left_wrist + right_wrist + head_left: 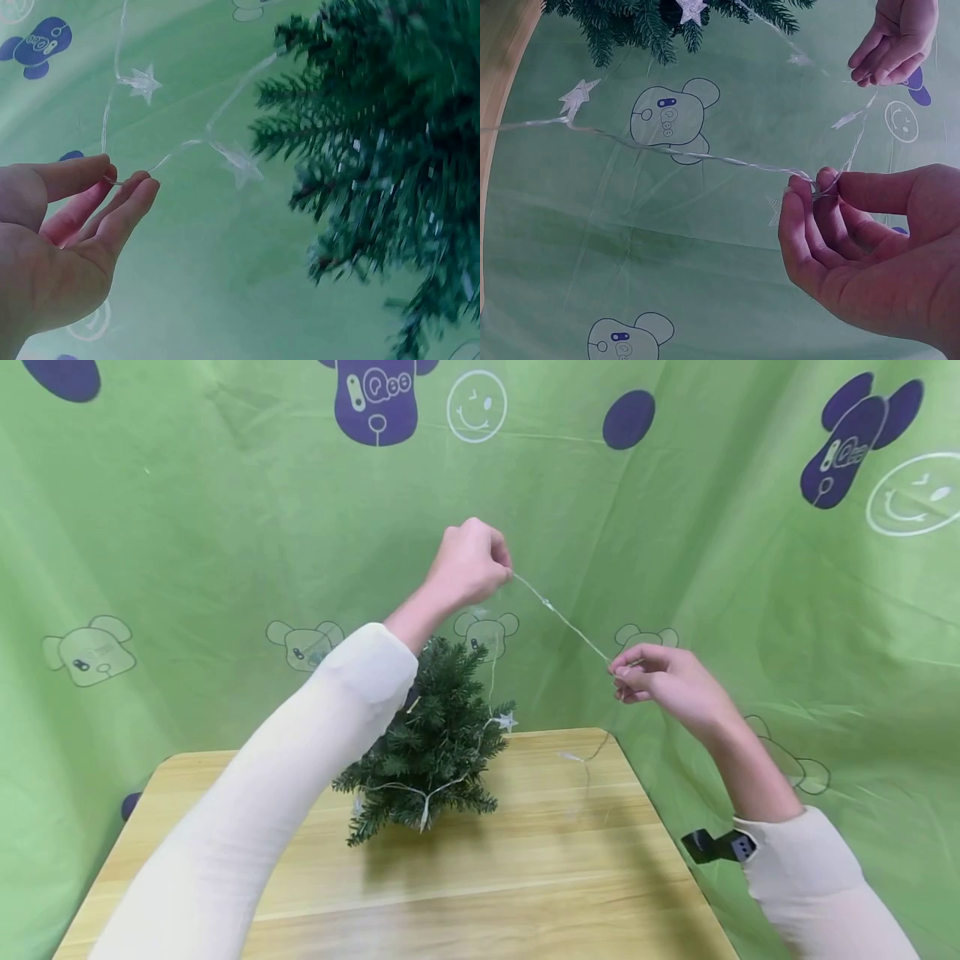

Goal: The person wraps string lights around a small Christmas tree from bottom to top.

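A small green artificial Christmas tree [431,743] stands on the table, partly hidden behind the left sleeve in the head view. A clear string of star lights [423,792] is draped round its lower branches. Above the tree, my left hand [471,560] pinches the cord between thumb and fingers. My right hand [671,685] pinches the same cord lower down on the right, and the stretch between both hands is nearly straight. Close to the left fingers in the left wrist view hang a star light [142,82] and a second one [238,163]. From the right fingers the loose cord [705,155] trails away.
The wooden table [525,877] has its right edge below my right hand. Green printed cloth [225,527] surrounds the table. A star light [504,721] sticks out at the tree's right side. A small black device [716,846] is strapped at the right wrist.
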The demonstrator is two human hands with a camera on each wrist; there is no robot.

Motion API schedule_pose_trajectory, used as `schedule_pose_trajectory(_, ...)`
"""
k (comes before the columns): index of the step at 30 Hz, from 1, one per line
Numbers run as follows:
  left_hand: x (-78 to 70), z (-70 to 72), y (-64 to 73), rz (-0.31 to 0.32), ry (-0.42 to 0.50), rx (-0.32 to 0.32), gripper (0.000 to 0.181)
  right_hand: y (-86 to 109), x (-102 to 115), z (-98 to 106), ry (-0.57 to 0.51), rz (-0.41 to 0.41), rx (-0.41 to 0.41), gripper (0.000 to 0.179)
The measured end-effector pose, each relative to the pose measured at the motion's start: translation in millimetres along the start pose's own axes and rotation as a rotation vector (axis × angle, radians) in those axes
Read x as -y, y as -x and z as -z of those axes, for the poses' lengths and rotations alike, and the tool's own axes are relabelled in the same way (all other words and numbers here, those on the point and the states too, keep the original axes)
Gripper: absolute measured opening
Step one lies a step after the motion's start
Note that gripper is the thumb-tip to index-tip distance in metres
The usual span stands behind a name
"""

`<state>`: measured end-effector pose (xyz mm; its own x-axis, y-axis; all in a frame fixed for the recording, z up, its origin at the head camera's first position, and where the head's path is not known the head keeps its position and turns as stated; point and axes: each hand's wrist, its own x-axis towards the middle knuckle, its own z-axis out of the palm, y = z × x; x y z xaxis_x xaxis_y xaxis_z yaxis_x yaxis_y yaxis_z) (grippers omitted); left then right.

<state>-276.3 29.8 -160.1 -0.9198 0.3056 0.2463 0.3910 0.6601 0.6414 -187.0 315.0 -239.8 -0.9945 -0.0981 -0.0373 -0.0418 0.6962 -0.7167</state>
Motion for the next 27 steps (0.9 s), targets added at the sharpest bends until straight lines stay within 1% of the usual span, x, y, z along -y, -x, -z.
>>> schedule_pose_trajectory(2, 1.8, -3.5, -0.9, 0.020, 0.028, 0.016, 0.013, -0.4, -1, -1, 0.003, -0.004, -0.001, 0.033)
schedule_pose_trajectory(4, 1.2, -7.9, -1.1, 0.023, 0.034, 0.035, 0.014, -0.6, -2, -1, 0.000, -0.009, -0.003, 0.033)
schedule_pose_trajectory(6, -2.0, -13.3, -0.5, 0.003, 0.036, 0.054, 0.013, -0.9, -5, -1, 0.004, -0.012, -0.006, 0.033)
schedule_pose_trajectory(9, -10.8, -21.6, 0.0, -0.029, 0.013, 0.065, 0.014, -0.6, -7, 0, 0.010, -0.012, -0.015, 0.033)
schedule_pose_trajectory(11, -14.9, -25.6, -0.4, -0.045, 0.007, 0.061, 0.016, -0.4, -8, 0, 0.019, -0.011, -0.019, 0.033)
schedule_pose_trajectory(13, -16.2, -27.2, -1.9, -0.047, 0.000, 0.048, 0.019, 0.1, -8, 0, 0.020, -0.012, -0.021, 0.032)
schedule_pose_trajectory(15, -13.5, -25.9, -3.8, -0.046, -0.006, 0.040, 0.022, 0.5, -8, 0, 0.015, -0.014, -0.017, 0.032)
schedule_pose_trajectory(18, -5.8, -20.8, -7.0, -0.012, 0.001, 0.025, 0.026, 1.1, -7, -1, 0.004, -0.015, -0.012, 0.033)
schedule_pose_trajectory(24, 11.9, -12.2, -10.0, 0.096, 0.066, 0.007, 0.015, 1.5, -4, -1, -0.016, -0.011, -0.001, 0.036)
schedule_pose_trajectory(27, 19.9, -9.7, -10.2, 0.113, 0.079, 0.000, 0.013, 1.0, -1, -3, -0.016, 0.003, 0.008, 0.038)
